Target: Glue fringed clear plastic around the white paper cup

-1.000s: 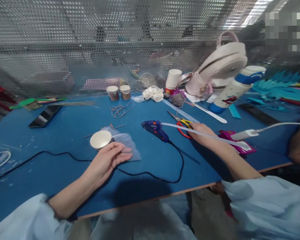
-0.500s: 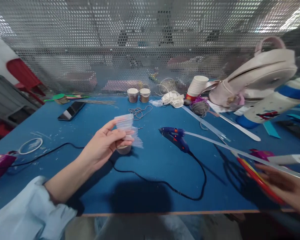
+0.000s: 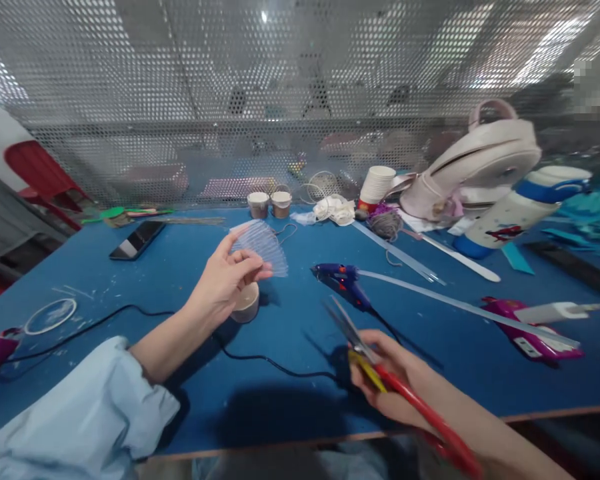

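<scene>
Between the thumb and fingers of my left hand [image 3: 229,273] is a pleated, see-through plastic sheet [image 3: 261,245], fanned out above the table. Just below that hand a small paper cup [image 3: 246,303] stands on the blue surface, partly covered by the fingers. My right hand [image 3: 385,373] grips red and yellow scissors [image 3: 367,360], their blades pointing up and left, a little apart. Beyond the blades lies a blue glue gun [image 3: 344,279] with a long clear glue stick [image 3: 460,305] sticking out of its back.
Two lidded cups [image 3: 281,204], crumpled white tissue [image 3: 335,210], grey yarn [image 3: 387,225] and stacked paper cups [image 3: 379,183] line the back. A pale backpack [image 3: 475,163] and a bottle [image 3: 517,213] stand right. A phone [image 3: 137,241] lies left; a black cable [image 3: 280,372] crosses the front.
My right hand has come in from the far right with the scissors, towards the middle front. The plastic sheet in my left hand has turned and now shows as a wider fan.
</scene>
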`<state>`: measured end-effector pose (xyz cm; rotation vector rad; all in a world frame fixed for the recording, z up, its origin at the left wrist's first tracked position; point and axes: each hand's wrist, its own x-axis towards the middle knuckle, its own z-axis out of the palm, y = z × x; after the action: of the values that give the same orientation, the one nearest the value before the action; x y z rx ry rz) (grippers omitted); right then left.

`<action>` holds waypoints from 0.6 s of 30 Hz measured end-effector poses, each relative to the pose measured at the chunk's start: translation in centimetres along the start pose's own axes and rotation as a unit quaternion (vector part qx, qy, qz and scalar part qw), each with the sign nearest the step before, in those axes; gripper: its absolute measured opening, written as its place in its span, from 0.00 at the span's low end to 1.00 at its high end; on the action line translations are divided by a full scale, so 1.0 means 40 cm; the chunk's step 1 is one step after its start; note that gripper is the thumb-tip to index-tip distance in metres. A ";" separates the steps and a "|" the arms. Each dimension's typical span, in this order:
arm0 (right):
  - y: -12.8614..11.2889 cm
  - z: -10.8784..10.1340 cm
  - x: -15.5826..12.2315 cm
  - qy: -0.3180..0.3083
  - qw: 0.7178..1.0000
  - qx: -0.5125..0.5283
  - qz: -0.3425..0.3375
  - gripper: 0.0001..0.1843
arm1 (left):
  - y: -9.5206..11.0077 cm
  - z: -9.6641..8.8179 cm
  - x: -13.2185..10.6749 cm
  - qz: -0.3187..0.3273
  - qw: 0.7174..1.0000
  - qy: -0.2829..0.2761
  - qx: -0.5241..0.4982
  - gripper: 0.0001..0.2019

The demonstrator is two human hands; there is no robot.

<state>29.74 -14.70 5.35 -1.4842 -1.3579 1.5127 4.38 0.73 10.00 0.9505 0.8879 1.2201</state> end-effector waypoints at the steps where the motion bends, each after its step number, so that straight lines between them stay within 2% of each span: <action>1: -0.029 0.017 0.036 -0.058 0.998 0.005 -0.025 0.25 | 0.001 0.001 0.008 0.002 1.000 0.008 -0.005 0.32; 4: -0.080 0.049 0.128 -0.074 0.996 -0.022 -0.045 0.27 | 0.006 -0.003 0.031 0.002 0.999 0.034 -0.026 0.26; 8: -0.091 0.069 0.207 -0.073 0.995 -0.020 -0.070 0.26 | 0.006 -0.009 0.051 -0.006 0.997 0.053 -0.058 0.16; 14: -0.126 0.097 0.253 -0.036 0.996 -0.062 -0.059 0.25 | -0.008 -0.009 0.058 -0.057 0.993 0.063 -0.087 0.12; 18: -0.130 0.106 0.265 -0.041 0.996 -0.043 -0.066 0.24 | -0.017 -0.004 0.051 -0.076 0.991 0.078 -0.074 0.14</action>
<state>22.58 -4.42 6.06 -1.3672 -1.5547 1.4633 4.72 2.71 9.21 0.6634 0.9594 1.2220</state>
